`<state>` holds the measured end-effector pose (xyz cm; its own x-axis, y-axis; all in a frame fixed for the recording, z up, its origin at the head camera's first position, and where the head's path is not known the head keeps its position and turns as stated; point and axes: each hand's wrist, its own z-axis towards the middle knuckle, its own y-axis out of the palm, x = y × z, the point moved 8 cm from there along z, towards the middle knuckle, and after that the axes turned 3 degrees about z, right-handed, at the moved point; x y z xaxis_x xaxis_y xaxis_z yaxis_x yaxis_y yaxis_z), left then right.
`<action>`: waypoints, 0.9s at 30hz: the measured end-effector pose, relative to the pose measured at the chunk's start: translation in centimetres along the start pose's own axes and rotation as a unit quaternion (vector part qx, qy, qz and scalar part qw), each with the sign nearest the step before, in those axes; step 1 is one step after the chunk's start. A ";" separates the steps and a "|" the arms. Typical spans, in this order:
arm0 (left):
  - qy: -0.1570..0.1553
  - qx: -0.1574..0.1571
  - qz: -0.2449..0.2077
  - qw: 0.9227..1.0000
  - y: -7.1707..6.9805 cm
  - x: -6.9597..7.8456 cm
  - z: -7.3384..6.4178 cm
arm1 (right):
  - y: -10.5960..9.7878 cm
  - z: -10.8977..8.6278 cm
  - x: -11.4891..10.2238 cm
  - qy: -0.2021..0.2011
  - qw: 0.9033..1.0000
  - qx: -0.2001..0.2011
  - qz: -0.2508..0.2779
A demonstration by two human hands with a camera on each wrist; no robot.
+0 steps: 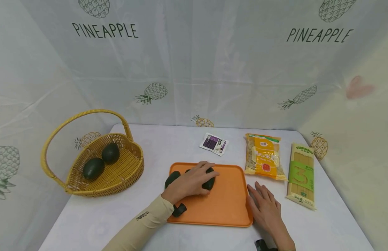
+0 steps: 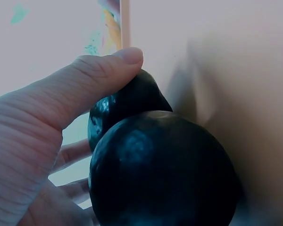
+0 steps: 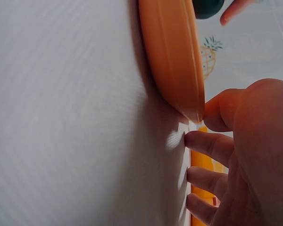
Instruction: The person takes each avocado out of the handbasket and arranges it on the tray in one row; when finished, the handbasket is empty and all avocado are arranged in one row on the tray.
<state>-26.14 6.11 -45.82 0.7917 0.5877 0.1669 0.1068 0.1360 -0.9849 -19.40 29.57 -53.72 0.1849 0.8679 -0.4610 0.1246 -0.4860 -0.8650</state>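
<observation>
My left hand reaches over the orange tray and grips a dark green avocado, thumb on the near side and fingers over the far side. Another avocado lies at the tray's left end, and a sliver of a third shows behind the hand. Seen from the left wrist, a large avocado sits in front of the one under my thumb. My right hand rests at the tray's right edge with fingers loosely extended; in the right wrist view its thumb is right at the rim.
On the left stands a yellow wicker basket with a tall handle and two avocados inside. Behind the tray lies a small white and purple packet. A yellow food bag and a green-labelled noodle pack lie at the right.
</observation>
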 end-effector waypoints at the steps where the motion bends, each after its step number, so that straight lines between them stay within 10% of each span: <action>1: 0.000 0.002 -0.002 1.000 0.0 0.0 0.0 | 0.0 0.0 0.0 0.000 1.000 0.000 0.000; 9: -0.038 0.073 -0.134 0.988 -1.1 -1.5 -0.9 | 0.0 -0.1 -0.2 -0.001 1.000 0.004 0.005; 17: -0.025 0.202 -0.246 0.948 -3.1 -2.6 -2.3 | 0.0 -0.1 0.0 0.005 1.000 -0.002 0.009; 27: -0.022 0.214 -0.396 0.893 -3.1 -3.3 -2.7 | 0.1 -0.1 0.0 0.004 1.000 -0.004 0.011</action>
<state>-27.48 1.58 -43.44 0.5444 0.2014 0.8143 0.3757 0.8094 -0.4513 -19.27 29.53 -53.77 0.1962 0.8561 -0.4780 0.1284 -0.5057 -0.8531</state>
